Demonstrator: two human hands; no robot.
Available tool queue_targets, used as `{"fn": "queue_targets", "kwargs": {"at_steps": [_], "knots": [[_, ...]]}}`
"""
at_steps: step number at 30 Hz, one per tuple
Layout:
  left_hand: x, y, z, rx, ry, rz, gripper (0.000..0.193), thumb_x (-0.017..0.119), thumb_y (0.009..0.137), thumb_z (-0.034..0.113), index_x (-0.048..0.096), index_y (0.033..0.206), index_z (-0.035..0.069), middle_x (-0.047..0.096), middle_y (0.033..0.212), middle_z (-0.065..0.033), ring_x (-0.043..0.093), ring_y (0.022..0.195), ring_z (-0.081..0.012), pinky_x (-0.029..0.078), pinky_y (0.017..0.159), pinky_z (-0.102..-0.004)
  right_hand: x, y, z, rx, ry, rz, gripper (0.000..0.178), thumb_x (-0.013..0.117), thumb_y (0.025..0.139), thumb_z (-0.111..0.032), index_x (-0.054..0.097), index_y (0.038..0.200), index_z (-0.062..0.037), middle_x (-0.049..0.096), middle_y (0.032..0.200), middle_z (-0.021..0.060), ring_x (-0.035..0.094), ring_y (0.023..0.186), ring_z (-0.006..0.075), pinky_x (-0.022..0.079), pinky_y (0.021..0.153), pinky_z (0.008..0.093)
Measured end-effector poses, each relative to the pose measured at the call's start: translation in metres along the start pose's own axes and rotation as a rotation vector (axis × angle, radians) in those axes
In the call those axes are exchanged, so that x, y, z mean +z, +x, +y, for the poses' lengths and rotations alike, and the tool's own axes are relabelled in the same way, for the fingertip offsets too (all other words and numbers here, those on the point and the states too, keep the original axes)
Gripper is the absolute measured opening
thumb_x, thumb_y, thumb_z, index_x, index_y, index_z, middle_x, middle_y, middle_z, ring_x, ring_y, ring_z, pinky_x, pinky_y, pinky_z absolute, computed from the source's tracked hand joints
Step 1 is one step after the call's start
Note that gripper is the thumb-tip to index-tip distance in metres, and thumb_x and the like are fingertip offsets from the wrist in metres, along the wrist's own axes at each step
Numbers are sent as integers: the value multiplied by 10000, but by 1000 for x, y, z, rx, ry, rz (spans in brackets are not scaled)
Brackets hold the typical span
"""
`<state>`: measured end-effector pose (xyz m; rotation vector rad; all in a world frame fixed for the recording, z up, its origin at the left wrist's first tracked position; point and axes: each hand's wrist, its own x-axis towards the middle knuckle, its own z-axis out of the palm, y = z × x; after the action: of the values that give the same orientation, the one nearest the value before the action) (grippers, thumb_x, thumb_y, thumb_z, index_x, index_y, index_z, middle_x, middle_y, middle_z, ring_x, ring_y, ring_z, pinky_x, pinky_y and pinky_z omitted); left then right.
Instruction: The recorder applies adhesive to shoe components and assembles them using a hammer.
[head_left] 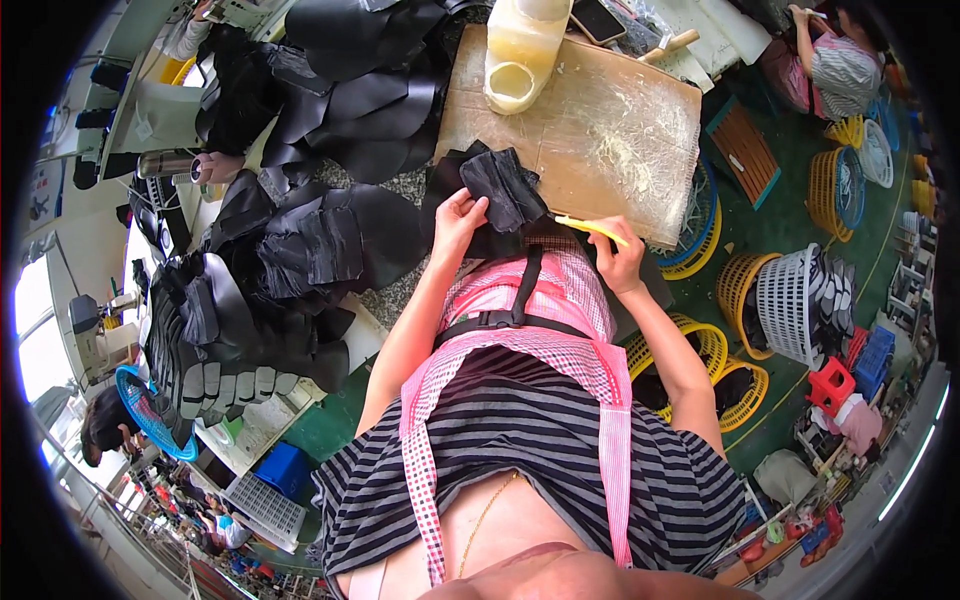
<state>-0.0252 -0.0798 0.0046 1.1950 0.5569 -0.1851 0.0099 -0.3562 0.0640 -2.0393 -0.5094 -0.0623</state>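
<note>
My left hand grips a black, crinkled leather-like piece at the near edge of a glue-streaked wooden board. My right hand holds a thin yellow brush or stick, its tip pointing left toward the black piece. Both hands sit just above my pink checked apron.
A cut-open cloudy plastic jug stands on the board's far side. Heaps of black cut pieces cover the table to the left. Yellow and white baskets stand on the green floor at right. Another person sits at the top right.
</note>
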Motion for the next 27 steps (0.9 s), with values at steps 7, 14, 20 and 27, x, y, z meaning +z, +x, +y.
{"fn": "queue_targets", "kwargs": {"at_steps": [7, 14, 20, 27], "knots": [[-1, 0, -6, 100, -10, -46, 306, 550, 951, 22, 554, 1255, -12, 675, 1043, -44, 634, 919, -107, 513, 799, -252, 82, 94, 10, -57, 18, 75, 66, 624, 895, -54, 668, 940, -34, 636, 835, 127, 645, 689, 281, 504, 616, 362], [11, -24, 62, 587, 1109, 463, 736, 821, 680, 114, 484, 1333, 69, 465, 1240, -157, 443, 1140, -333, 376, 998, -442, 63, 103, 21, 103, 165, 189, 94, 624, 925, -75, 667, 938, 8, 659, 800, 83, 671, 655, 163, 504, 597, 289], [3, -8, 67, 424, 1182, 436, 566, 849, 638, 171, 613, 1142, 68, 519, 1168, -88, 458, 1121, -312, 397, 939, -425, 49, 86, 35, 251, 271, 237, 121, 624, 946, -95, 657, 939, 21, 660, 748, 50, 640, 643, 105, 474, 591, 236], [-1, -37, 61, 898, 1097, 18, 266, 617, 644, -25, 571, 900, 27, 643, 1044, -114, 635, 923, -325, 530, 768, -387, 38, 96, 36, 302, 140, 268, 186, 667, 934, -170, 662, 834, -13, 600, 646, 9, 531, 585, 59, 400, 544, 237]]}}
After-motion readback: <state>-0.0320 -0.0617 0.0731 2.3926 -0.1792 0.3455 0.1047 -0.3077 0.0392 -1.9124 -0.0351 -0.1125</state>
